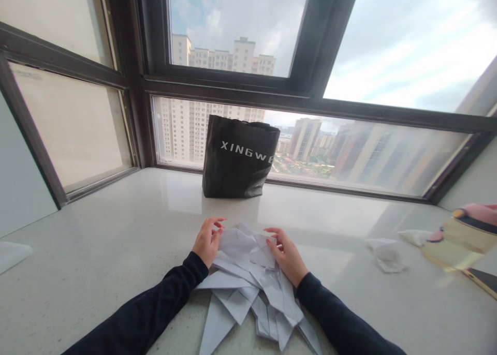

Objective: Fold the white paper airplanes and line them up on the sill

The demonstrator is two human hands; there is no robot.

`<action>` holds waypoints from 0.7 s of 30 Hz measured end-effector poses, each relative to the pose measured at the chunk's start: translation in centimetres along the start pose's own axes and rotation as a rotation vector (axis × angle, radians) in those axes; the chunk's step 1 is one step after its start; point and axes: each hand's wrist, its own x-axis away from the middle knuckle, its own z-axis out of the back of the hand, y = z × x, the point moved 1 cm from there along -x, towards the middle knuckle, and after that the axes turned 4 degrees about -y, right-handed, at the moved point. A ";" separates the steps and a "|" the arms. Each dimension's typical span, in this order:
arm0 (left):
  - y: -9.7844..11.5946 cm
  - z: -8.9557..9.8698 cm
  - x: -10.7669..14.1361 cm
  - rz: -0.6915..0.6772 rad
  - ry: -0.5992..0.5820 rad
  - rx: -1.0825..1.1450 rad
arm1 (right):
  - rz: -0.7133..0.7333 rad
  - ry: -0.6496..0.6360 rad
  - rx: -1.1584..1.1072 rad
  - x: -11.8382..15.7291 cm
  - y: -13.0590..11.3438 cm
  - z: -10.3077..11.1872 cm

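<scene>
A loose heap of folded white papers (248,287) lies on the pale speckled sill in front of me. At the heap's far left edge is my left hand (208,241), its fingers bent and its thumb and fingertips beside the paper. My right hand (285,254) rests against the far right side of the heap, with the thumb and fingers apart at a folded sheet. Whether either hand pinches a sheet is hard to make out. Both sleeves are dark. Beyond the heap a black bag (238,158) with white lettering stands upright against the window.
Crumpled white tissues (387,255) lie on the right of the sill (334,215). Farther right are a clear yellowish container with a pink top (458,241) and a dark flat object with a gold edge (483,281). A white piece (13,255) lies at the far left.
</scene>
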 end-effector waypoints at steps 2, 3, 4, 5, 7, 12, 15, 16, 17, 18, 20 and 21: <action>-0.1 0.0 0.0 0.004 0.006 0.012 | 0.000 -0.005 0.009 0.0 -0.1 0.0; -0.1 0.0 -0.1 -0.003 0.012 0.014 | -0.005 -0.011 0.015 0.1 -0.2 0.0; -0.1 0.0 -0.1 -0.016 0.021 0.013 | -0.011 -0.019 0.023 0.1 -0.3 0.0; -0.1 0.0 -0.2 -0.034 0.031 0.011 | -0.018 -0.023 0.034 0.1 -0.4 0.1; -0.2 0.1 -0.2 -0.066 0.056 0.001 | -0.028 -0.014 0.076 0.1 -0.5 0.2; -0.3 0.1 -0.3 -0.059 0.080 -0.013 | -0.010 0.059 0.167 0.0 -0.5 0.4; -0.4 0.1 -0.3 -0.055 0.072 0.006 | -0.002 0.065 0.178 0.0 -0.5 0.4; -0.4 0.1 -0.3 -0.060 0.070 0.012 | -0.003 0.063 0.179 0.0 -0.5 0.4; -0.3 0.1 -0.3 -0.067 0.069 0.017 | -0.005 0.062 0.179 0.0 -0.5 0.4; -0.3 0.0 -0.3 -0.074 0.068 0.022 | -0.006 0.062 0.177 0.0 -0.6 0.4; -0.3 0.0 -0.3 -0.084 0.064 0.028 | -0.008 0.063 0.174 0.0 -0.7 0.4; -0.2 0.0 -0.2 -0.088 0.061 0.030 | -0.009 0.062 0.173 0.0 -0.7 0.4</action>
